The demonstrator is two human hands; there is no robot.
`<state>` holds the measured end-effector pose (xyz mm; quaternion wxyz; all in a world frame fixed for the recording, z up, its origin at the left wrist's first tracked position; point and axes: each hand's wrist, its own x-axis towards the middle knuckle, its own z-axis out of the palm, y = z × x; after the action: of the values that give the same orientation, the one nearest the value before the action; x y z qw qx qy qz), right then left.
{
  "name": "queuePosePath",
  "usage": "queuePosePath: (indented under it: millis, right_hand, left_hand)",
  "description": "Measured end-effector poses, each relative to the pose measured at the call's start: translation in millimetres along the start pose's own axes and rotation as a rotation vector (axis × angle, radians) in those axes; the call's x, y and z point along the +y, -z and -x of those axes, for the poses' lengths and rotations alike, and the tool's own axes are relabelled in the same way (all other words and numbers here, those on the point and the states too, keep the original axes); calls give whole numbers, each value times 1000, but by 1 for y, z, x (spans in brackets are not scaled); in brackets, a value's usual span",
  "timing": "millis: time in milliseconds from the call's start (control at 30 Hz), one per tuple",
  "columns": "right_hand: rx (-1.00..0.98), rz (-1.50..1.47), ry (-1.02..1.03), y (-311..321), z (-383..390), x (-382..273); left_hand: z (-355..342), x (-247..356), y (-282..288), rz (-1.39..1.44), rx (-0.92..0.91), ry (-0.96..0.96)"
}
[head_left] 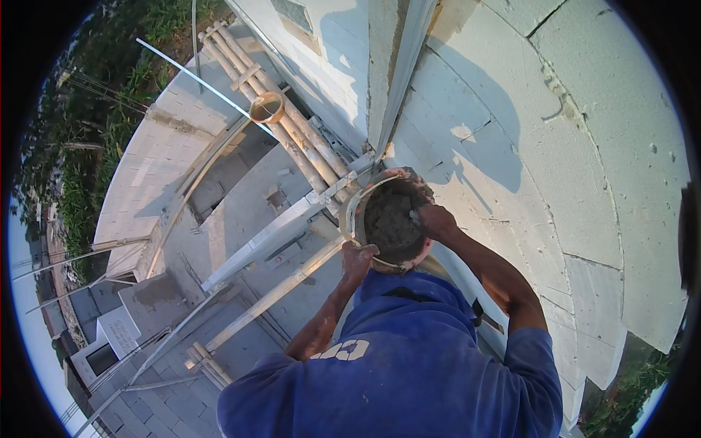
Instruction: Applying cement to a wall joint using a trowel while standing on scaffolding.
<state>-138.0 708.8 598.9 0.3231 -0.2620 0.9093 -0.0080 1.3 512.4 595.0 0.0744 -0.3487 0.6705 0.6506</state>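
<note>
A round bucket (355,219) of wet grey mortar (394,219) is in front of my body, by the wall corner. My left hand (359,261) is closed on the near left part of its rim, thumb over the edge. My right hand (437,221) is closed at the bucket's right side, around a mostly hidden tool. A small pale metallic bit (415,217) of that tool shows beside my fingers, against the mortar. Its blade, if any, cannot be seen.
Wooden scaffold poles (292,131) run up to the left, with a small tan bucket (266,107) on them. A pale beam (255,244) and a wooden pole (274,296) cross above a lower floor. The light block wall (496,131) rises on the right.
</note>
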Motion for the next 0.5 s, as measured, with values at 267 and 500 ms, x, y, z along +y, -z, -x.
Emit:
queuePosePath:
  millis: [267, 500]
  right_hand:
    - [-70, -295, 83, -15, 7, -17]
    - [-41, -467, -33, -3, 38, 7]
  left_hand:
    - [-5, -24, 13, 76, 66, 90]
    - [-15, -11, 16, 147, -72, -29]
